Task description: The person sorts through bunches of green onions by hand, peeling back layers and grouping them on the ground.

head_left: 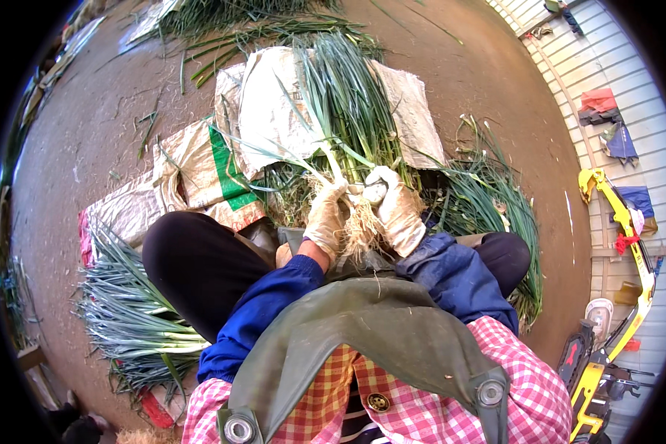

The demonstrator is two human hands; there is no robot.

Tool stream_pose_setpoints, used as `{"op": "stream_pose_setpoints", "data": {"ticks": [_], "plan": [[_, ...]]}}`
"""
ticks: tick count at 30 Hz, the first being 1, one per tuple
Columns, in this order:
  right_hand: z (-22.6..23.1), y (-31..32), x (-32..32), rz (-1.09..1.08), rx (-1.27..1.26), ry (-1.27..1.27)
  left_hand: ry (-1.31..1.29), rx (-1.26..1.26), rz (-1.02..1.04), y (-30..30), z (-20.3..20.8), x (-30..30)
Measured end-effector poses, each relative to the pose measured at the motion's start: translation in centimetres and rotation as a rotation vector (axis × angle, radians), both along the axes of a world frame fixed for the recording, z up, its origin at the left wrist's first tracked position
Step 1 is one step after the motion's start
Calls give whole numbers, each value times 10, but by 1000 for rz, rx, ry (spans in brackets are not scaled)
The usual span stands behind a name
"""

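Both my hands wear soiled off-white gloves and work close together in front of my lap. My left hand (325, 218) is closed round the lower stems of a few scallions (331, 161), whose leaves spread up and to the left. Pale stringy roots (362, 228) hang between the two hands. My right hand (398, 214) is closed beside the stem bases; what sits in its fingers is mostly hidden. Just beyond, a thick bundle of scallions (351, 96) lies on a whitish woven sack (274, 103), roots toward me.
More scallions lie in a pile at left (137, 311) and a heap at right (485, 196). Woven sacks (192, 166) cover the brown floor (118, 96) at left. Along the right wall stands a machine with a yellow jointed arm (636, 259). A dark green apron (355, 318) covers my front.
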State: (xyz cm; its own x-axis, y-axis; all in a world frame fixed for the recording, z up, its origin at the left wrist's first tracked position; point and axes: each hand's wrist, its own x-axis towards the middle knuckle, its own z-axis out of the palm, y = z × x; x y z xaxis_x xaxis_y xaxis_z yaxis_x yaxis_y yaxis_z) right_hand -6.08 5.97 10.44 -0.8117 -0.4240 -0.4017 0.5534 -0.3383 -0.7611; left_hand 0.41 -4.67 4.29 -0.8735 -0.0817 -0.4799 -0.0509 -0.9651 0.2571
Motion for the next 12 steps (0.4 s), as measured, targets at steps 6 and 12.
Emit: {"op": "stream_pose_setpoints", "data": {"ticks": [6, 12], "plan": [[53, 70, 13, 63, -50, -46, -98, 8, 131, -8, 5, 1], [144, 256, -24, -135, 676, 352, 71, 277, 144, -2, 4, -4]]}}
